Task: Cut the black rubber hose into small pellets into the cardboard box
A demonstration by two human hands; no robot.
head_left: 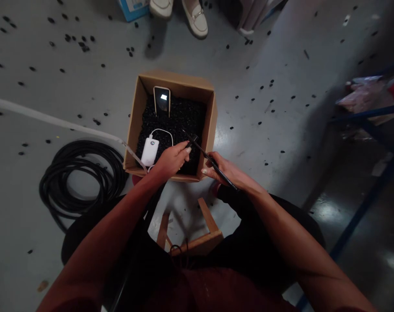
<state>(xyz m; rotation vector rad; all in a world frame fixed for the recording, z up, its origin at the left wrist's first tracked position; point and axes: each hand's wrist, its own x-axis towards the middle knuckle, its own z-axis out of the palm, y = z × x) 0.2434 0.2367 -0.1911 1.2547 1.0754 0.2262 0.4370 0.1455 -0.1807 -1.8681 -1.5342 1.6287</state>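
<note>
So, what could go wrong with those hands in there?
Maybe the left hand could snag the thin white wire beside it and tug the white device. The long black stick in the right hand passes close to the left one, so a slip might poke it.

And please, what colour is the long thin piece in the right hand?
The piece is black, as the head view shows.
</note>
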